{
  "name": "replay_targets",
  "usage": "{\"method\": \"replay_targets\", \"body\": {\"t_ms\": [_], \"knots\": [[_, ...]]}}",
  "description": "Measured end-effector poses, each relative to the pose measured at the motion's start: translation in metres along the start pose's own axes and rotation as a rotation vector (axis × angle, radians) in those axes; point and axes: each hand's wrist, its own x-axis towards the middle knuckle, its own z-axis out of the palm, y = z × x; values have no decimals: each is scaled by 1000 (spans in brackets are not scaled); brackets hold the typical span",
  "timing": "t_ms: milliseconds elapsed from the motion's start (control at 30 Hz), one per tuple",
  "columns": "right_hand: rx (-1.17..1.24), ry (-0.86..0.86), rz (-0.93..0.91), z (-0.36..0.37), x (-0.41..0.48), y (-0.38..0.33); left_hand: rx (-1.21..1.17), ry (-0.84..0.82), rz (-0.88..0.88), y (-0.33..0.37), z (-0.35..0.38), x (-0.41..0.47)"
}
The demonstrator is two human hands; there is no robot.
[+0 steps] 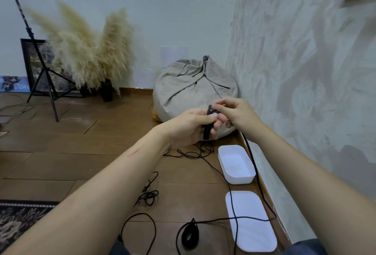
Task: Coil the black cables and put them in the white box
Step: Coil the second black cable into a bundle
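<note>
Black cable is only partly coiled: a short bundle is clamped by the curled fingers and thumb of the left hand, its top is pinched by the right hand, and the loose length is trailed down past the white box. Nothing is seen in the box; its lid is laid nearby, and other cables are left strewn on the floor, so most work is judged outstanding.

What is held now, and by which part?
A black cable, folded into a bundle. The left grip holds the bundle around its middle; the right grip pinches the cable at the bundle's top.
</note>
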Motion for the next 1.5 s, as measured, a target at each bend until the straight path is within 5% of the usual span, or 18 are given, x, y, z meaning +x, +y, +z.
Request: {"method": "replay_targets", "body": {"t_ms": [133, 233, 400, 567, 733, 900, 1100, 1500], "knots": [[30, -77, 29, 16, -2, 1, -147, 120, 178, 8, 5, 6], [-133, -324, 92, 35, -10, 6, -219, 366, 346, 14, -3, 13], [-473, -562, 1, 50, -9, -7, 204, 749, 373, -10, -26, 18], [-731, -542, -30, 40, -4, -23, 618, 842, 300, -39, -31, 20], [-899, -323, -162, 18, 1, -22, 682, 632, 112, -51, -38, 23], [-552, -128, -254, 7, -2, -15, 187, 354, 36, -32, -15, 23], [-349, -30, -219, 9, 0, -12, 189, 205, 81, -24, -19, 13], [-218, -163, -116, 3, -3, -15, 267, 301, 160, -32, -10, 16]]}}
